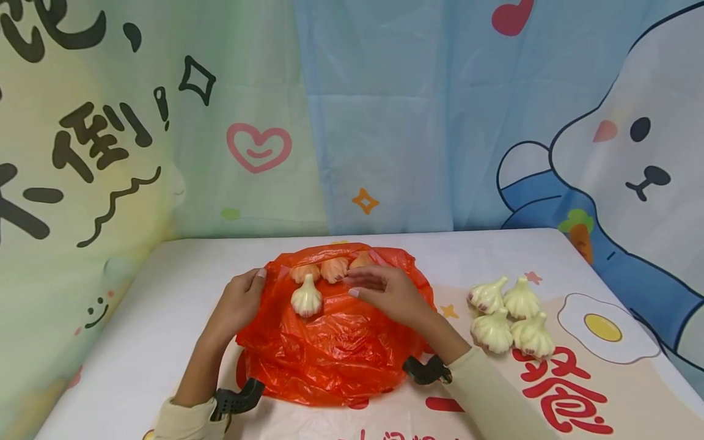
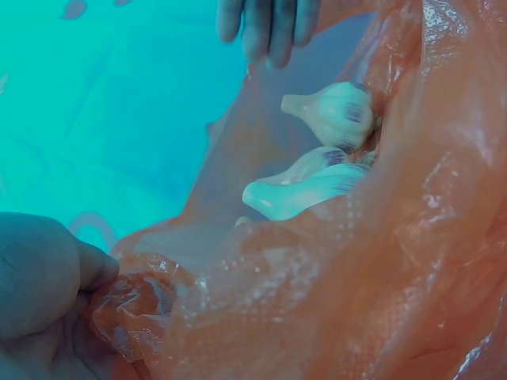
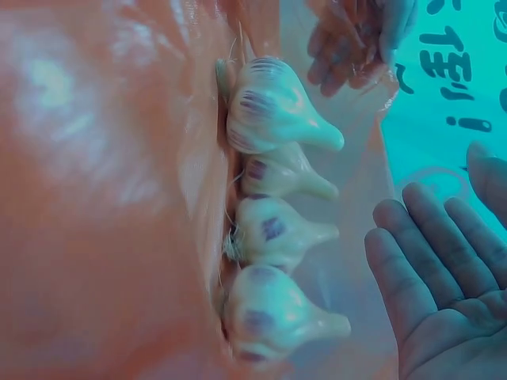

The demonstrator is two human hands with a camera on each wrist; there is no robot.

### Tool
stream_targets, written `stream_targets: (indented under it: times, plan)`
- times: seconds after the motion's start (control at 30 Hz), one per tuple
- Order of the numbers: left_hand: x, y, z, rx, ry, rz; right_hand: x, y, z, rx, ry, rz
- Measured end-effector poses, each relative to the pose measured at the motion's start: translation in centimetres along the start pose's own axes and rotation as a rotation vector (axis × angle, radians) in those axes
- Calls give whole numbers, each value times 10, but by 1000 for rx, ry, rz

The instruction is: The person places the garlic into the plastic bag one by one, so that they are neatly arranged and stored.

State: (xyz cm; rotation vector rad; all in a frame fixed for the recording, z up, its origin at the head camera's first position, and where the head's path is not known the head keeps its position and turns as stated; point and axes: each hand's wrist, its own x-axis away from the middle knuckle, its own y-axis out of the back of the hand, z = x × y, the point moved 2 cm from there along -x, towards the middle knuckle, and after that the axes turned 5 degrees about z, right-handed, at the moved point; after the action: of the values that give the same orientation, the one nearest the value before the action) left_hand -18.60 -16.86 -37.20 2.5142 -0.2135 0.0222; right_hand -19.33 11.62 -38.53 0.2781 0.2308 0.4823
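The left hand pinches the red bag at lower centre, garlic bulbs in its mouth, right hand empty, fingers straight: a steady left pinch should keep that opening wide.

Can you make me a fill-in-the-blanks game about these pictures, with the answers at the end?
1. The ____ hand grips the edge of the plastic bag.
2. The right hand is open and holds ____.
3. In the head view, ____ garlic bulbs sit together to the right of the bag.
4. The printed egg has a ____ yolk.

Answers: left; nothing; four; yellow.
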Motion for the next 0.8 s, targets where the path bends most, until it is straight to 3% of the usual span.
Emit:
stream_targets:
  times: [0.8]
  plan:
    - [0, 0, 0, -2, 9, 2, 78, 54, -1, 127, -150, -68]
